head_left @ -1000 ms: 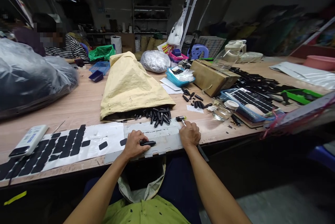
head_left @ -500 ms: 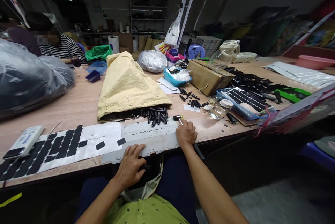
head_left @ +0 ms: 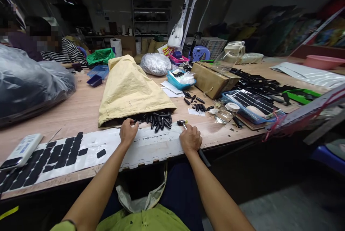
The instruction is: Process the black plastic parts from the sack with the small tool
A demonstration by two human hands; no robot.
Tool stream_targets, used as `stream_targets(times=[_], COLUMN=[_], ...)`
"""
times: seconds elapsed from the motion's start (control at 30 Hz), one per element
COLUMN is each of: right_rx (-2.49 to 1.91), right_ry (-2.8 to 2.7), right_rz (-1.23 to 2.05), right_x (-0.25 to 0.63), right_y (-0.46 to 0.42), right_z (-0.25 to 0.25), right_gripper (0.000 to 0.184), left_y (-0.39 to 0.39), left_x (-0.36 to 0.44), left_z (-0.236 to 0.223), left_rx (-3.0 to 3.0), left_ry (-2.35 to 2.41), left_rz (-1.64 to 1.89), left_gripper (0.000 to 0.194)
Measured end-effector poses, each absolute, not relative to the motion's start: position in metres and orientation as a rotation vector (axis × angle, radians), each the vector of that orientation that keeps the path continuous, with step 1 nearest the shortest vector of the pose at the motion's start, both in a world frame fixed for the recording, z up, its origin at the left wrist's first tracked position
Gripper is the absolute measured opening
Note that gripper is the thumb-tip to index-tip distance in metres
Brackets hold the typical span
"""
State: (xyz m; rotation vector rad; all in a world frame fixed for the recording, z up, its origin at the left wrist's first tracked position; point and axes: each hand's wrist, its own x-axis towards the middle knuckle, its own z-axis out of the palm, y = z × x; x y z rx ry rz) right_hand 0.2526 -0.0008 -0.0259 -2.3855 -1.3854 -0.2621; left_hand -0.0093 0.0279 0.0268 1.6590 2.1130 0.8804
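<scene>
The fingers of the left hand (head_left: 128,132) are bent, with the thumb drawn in toward them, beside the loose black pieces (head_left: 161,120); whether something small is pinched there I cannot tell, since the tips blend into the dark pieces behind; the fingers of the right hand (head_left: 191,139) are wrapped closed round a hammer-like tool (head_left: 182,122), its pale shaft and yellow-ended head showing beyond the fist, its dark handle end poking out below.

The black pieces lie heaped at the mouth of the yellow sack (head_left: 132,94), spilling toward the long grey board (head_left: 151,148) at the near edge of the tabletop (head_left: 81,112); the step in hand appears to be picking one piece from the heap; the next move would call for a secure pinch on a single piece, its neighbours left undisturbed, with the tool held clear.

Left of the board lies a white sheet (head_left: 93,141) carrying rows of black patches (head_left: 72,153), a white device (head_left: 23,150) beside them; farther right stand a clear jar (head_left: 225,114) and a cardboard box (head_left: 214,80).
</scene>
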Motion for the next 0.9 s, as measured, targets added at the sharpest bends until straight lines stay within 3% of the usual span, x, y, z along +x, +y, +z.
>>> stream_targets(times=[0.13,0.4,0.7,0.9], right_rx=[-2.388,-2.396,-2.399,-2.412], right_ry=[-1.391,-1.386,-1.380,-1.371], right_rz=[-0.236,-0.210,-0.201,-0.174], right_x=[0.253,0.252,0.252,0.250], right_y=[0.000,0.000,-0.001,-0.002], right_z=[-0.025,-0.021,-0.021,-0.019], right_gripper=[0.030,0.030,0.030,0.030], left_y=[0.065,0.066,-0.028,-0.039], left_x=[-0.004,-0.010,-0.019,-0.007], left_z=[0.029,0.024,0.012,0.006], left_rx=[1.587,1.558,2.112,2.195], left_ry=[2.310,2.331,1.597,1.549], left_rz=[0.717,0.670,0.655,0.603], left_gripper=[0.034,0.025,0.016,0.016])
